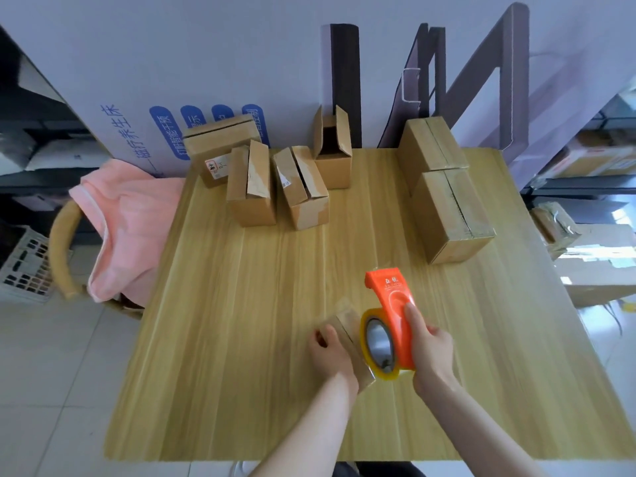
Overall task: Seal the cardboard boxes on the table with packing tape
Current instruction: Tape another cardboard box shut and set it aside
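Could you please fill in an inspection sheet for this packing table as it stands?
Surface: wooden table.
Job's things: small box and tape dispenser in front; four boxes far left, some flaps up; two closed boxes far right.
Clutter: pink cloth on a chair, left.
Hands: left hand holds the small box; right hand grips the tape dispenser.
Cables: possibly a white cord below the near edge.
Surroundings: printed carton behind; shelves alongside.
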The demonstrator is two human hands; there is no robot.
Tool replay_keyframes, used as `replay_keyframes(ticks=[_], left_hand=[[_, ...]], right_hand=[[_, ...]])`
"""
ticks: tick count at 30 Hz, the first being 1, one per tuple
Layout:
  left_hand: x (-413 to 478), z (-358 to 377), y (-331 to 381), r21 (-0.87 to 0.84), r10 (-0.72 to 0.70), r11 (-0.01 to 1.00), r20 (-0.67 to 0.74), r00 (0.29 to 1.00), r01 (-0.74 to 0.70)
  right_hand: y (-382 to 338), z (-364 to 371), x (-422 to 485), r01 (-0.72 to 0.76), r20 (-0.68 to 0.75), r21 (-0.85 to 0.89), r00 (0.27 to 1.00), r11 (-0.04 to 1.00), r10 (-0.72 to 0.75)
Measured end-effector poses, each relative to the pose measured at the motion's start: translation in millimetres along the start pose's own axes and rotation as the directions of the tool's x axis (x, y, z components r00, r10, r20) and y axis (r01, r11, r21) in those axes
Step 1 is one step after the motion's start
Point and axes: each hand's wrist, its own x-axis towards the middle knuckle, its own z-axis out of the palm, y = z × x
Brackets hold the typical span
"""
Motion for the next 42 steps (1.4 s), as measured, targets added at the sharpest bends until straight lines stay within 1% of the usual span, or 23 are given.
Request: replay_keyframes(ticks=[2, 3, 4, 5, 6, 7, 8, 9, 10, 11, 13, 17, 22, 24, 28, 30, 31, 33, 35, 36, 38, 40, 42], left_hand=[[2, -6, 3, -0.063, -0.036, 0.997, 0.022, 0.999, 0.037], [4, -10, 5, -0.052, -0.012, 0.999, 0.023, 1.0, 0.013], [6, -16, 8, 0.005, 0.051, 0.999, 0.015, 0.999, -0.052], [8, -22, 10, 0.108, 0.164, 0.98, 0.014, 0.986, -0.165], [10, -28, 13, 0.236, 0.315, 0.919, 0.041, 0.948, -0.315], [11, -34, 16, 0.353, 0.476, 0.803, 0.103, 0.873, -0.48], [12, -38, 19, 0.426, 0.614, 0.648, 0.197, 0.764, -0.631], [13, -40, 22, 0.458, 0.693, 0.501, 0.296, 0.657, -0.735], [14, -41, 25, 0.471, 0.724, 0.39, 0.374, 0.58, -0.791], [14, -42, 28, 0.479, 0.725, 0.314, 0.436, 0.533, -0.82], [15, -42, 31, 0.491, 0.683, 0.224, 0.536, 0.495, -0.842], [17, -40, 31, 0.519, 0.571, 0.146, 0.651, 0.501, -0.842], [20, -31, 31, 0.557, 0.48, 0.217, 0.655, 0.584, -0.802], [24, -27, 36, 0.584, 0.44, 0.172, 0.675, 0.593, -0.793], [28, -17, 54, 0.666, 0.371, 0.114, 0.66, 0.653, -0.737], [28, -11, 60, 0.672, 0.335, 0.025, 0.692, 0.639, -0.74], [28, -8, 62, 0.671, 0.303, -0.014, 0.709, 0.637, -0.741], [28, -4, 69, 0.685, 0.23, -0.048, 0.716, 0.659, -0.727], [30, -1, 73, 0.679, 0.142, -0.081, 0.732, 0.666, -0.729], [31, -1, 75, 0.675, 0.107, -0.081, 0.738, 0.667, -0.733], [33, -2, 74, 0.694, 0.084, -0.018, 0.718, 0.69, -0.72], [34, -5, 70, 0.725, 0.142, 0.061, 0.674, 0.725, -0.686], [32, -10, 63, 0.741, 0.236, 0.094, 0.632, 0.738, -0.664]], right_hand=[[0, 10, -6, -0.027, 0.03, 0.022, 0.999, 0.999, 0.026], [-1, 14, -8, -0.03, 0.031, 0.013, 0.999, 0.999, 0.03], [-2, 16, -9, -0.032, 0.023, 0.004, 0.999, 0.999, 0.032], [-4, 18, -8, -0.032, 0.015, -0.004, 0.999, 0.999, 0.032], [-6, 19, -8, -0.033, 0.009, -0.01, 0.999, 0.999, 0.033], [-8, 19, -7, -0.034, 0.006, -0.015, 0.999, 0.999, 0.034], [-9, 18, -6, -0.032, 0.003, -0.015, 0.999, 0.999, 0.032], [-9, 17, -6, -0.031, 0.001, -0.014, 1.0, 0.999, 0.031], [-9, 17, -6, -0.03, -0.001, -0.012, 1.0, 0.999, 0.03], [-8, 16, -6, -0.031, -0.004, -0.01, 1.0, 0.999, 0.031], [-5, 15, -8, -0.031, -0.008, 0.0, 0.999, 1.0, 0.031], [-2, 14, -10, -0.02, -0.005, 0.02, 1.0, 1.0, 0.02], [1, 11, -10, -0.015, -0.01, 0.038, 1.0, 0.999, 0.015], [1, 11, -10, -0.022, -0.013, 0.051, 1.0, 0.998, 0.022], [3, 10, -8, -0.032, -0.017, 0.077, 0.999, 0.997, 0.033], [4, 9, -7, -0.037, -0.019, 0.09, 0.999, 0.995, 0.039], [4, 9, -7, -0.04, -0.018, 0.095, 0.999, 0.995, 0.041], [5, 8, -6, -0.042, -0.016, 0.104, 0.999, 0.994, 0.044], [7, 9, -6, -0.04, -0.022, 0.108, 0.999, 0.993, 0.043], [7, 9, -5, -0.04, -0.025, 0.108, 0.999, 0.993, 0.043], [7, 10, -6, -0.047, -0.021, 0.11, 0.999, 0.993, 0.05], [6, 9, -5, -0.061, -0.017, 0.124, 0.998, 0.99, 0.064], [6, 6, -5, -0.072, -0.016, 0.151, 0.997, 0.986, 0.075]])
